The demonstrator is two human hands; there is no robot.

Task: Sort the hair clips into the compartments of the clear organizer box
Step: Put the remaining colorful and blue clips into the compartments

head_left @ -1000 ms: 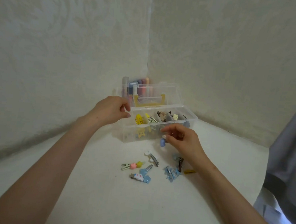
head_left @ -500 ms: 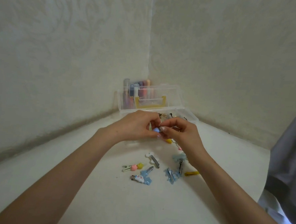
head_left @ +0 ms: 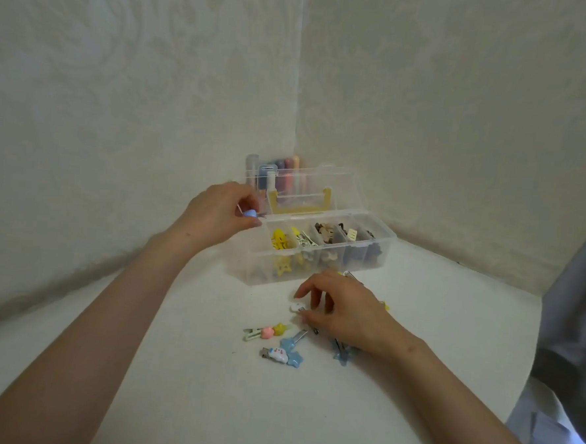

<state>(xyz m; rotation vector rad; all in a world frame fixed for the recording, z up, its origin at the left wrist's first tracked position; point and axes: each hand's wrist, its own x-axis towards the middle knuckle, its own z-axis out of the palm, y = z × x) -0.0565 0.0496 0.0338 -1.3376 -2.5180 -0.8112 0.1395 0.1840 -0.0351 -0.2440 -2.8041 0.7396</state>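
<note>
The clear organizer box (head_left: 319,269) stands open in the table's far corner, its compartments holding yellow, brown and dark clips. My left hand (head_left: 216,213) pinches a small blue clip (head_left: 250,213) just left of the box's left end. My right hand (head_left: 343,307) is lowered onto the loose clips in front of the box, fingertips touching a white clip (head_left: 296,306). A pink and yellow clip (head_left: 267,332), a blue star clip with a white figure (head_left: 285,353) and another blue clip (head_left: 341,354) lie on the table.
Behind the box's raised lid (head_left: 304,188) stand several pastel tubes (head_left: 281,173). Walls close the corner behind and to the left. A grey garment (head_left: 577,325) hangs at the right edge. The white table (head_left: 189,387) stretches toward me.
The blue clip passed from my right hand to my left, which carried it up to the box's left end. My right hand dropped down to the loose clips.
</note>
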